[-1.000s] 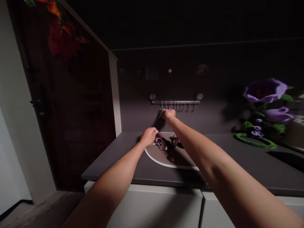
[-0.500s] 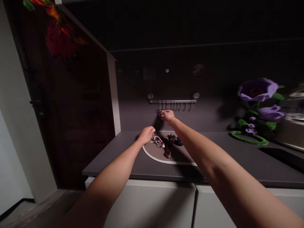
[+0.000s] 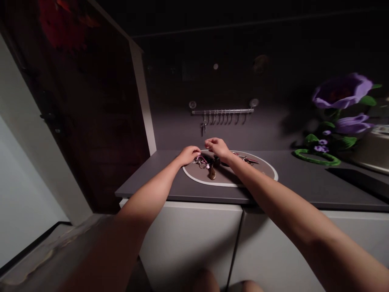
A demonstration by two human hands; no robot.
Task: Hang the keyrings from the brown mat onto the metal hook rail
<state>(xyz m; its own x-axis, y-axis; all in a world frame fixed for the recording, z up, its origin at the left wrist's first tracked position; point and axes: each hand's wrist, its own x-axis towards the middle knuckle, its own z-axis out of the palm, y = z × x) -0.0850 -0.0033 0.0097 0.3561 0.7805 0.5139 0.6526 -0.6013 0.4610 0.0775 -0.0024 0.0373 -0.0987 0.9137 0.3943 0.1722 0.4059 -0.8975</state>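
Note:
A clear rail (image 3: 223, 111) with a row of hooks is fixed to the dark wall by two round mounts. From its leftmost hook hangs a small key (image 3: 205, 127). Below it, my right hand (image 3: 218, 147) is off the key, its fingers curled loosely and apart, with nothing seen in them. My left hand (image 3: 189, 155) is at the left edge of the oval mat (image 3: 225, 178), fingers bent beside a pink key ring (image 3: 201, 159); whether it grips something is hidden. A brown key holder (image 3: 212, 173) and other keys lie on the mat, partly behind my right arm.
Purple flowers (image 3: 342, 93) with a green ring base (image 3: 317, 158) stand on the counter (image 3: 298, 182) at the right, near a pale rounded object (image 3: 369, 152). A dark door (image 3: 100, 121) is at the left.
My right hand has let go of the key at the hook and moved down. The key now hangs free. The view has tilted down, and my left hand remains by the mat's left edge.

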